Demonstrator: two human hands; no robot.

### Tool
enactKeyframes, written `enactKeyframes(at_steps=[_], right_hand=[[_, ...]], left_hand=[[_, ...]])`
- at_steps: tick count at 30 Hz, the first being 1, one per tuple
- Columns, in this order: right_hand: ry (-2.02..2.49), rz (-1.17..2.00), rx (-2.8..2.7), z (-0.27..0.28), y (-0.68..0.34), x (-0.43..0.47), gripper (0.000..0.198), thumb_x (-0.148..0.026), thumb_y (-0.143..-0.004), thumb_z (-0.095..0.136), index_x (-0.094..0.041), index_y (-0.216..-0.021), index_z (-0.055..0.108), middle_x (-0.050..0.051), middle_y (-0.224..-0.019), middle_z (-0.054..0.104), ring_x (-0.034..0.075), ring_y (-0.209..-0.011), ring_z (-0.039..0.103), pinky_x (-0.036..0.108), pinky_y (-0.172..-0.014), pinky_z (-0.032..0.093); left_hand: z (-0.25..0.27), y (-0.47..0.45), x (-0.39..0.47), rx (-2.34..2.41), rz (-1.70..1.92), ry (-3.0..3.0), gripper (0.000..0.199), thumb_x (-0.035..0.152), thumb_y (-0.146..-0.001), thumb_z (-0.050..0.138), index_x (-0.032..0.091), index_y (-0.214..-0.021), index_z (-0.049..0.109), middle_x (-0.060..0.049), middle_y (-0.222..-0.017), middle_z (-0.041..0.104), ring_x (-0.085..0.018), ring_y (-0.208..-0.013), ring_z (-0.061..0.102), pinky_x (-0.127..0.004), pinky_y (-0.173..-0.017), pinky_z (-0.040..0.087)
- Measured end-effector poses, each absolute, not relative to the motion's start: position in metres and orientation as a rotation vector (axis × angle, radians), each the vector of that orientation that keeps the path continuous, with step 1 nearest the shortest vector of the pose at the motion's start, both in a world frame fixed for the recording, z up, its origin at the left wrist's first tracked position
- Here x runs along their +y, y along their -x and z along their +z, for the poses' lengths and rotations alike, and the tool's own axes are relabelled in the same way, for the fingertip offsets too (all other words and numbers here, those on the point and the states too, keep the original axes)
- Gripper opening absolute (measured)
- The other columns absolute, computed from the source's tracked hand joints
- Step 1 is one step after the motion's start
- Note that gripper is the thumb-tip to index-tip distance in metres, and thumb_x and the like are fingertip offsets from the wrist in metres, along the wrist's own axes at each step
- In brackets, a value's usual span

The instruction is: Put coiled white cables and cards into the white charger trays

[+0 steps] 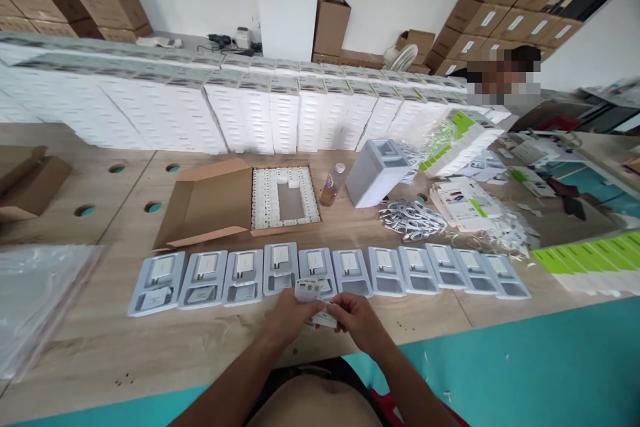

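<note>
Left hand (290, 312): the fingers are closed around the white printed leaflets (307, 289), with the thumb on top; some fingertips are hidden from us.
Right hand (357, 317): thumb and fingers are pinched together on the leaflets' right border; we cannot tell how many sheets they grip.
Leaflets: we find them between both hands, in front of the trays.
Pale grey trays (351, 286): from these hands, they stand in a row from past nine o'clock, through twelve, to almost three; each carries a white charger plug (347, 261).
Cables (413, 219): a white tangled heap, between one and two o'clock.
Open carton (210, 203): near half past eleven, with small white pieces inside.
Bottle (332, 185): at twelve o'clock, upright, just beside the carton.
White boxes (285, 117): farther at twelve, we see them stacked like a wall.
Co-worker (503, 77): at one o'clock, behind these boxes.
</note>
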State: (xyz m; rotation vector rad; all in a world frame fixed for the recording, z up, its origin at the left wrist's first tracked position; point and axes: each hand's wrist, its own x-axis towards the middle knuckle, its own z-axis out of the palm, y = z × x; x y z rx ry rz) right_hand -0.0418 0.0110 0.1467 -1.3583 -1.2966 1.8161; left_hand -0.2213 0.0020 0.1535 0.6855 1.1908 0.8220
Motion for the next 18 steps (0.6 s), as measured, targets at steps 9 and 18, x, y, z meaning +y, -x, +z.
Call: enactKeyframes(at_steps=[9,18], right_hand=[[1.439,1.774,-1.12,0.121,0.008,0.012,0.031,-0.046,-0.077,0.068,-0.016,-0.073,0.064,-0.005,-0.052,0.057,0.009,-0.045,0.052,0.021,-0.046,0.035],[1.756,1.537,-1.461,0.091,-0.022,0.04,0.022,-0.037,-0.082,0.056,-0.016,-0.085,0.064,-0.001,-0.063,0.064,0.013,-0.055,0.058,0.023,-0.05,0.041]], left_hand=[[0.136,0.187,0.015,1.225,0.744,-0.689,0.022,0.027,-0.066,0.076,0.013,-0.083,0.073,-0.006,-0.075,0.073,-0.02,-0.066,0.062,-0.028,-0.061,0.047],[0.11,0.176,0.021,1.296,0.697,-0.576,0.012,0.023,-0.066,0.077,0.014,-0.065,0.069,-0.001,-0.058,0.066,-0.015,-0.054,0.055,-0.025,-0.055,0.041]])
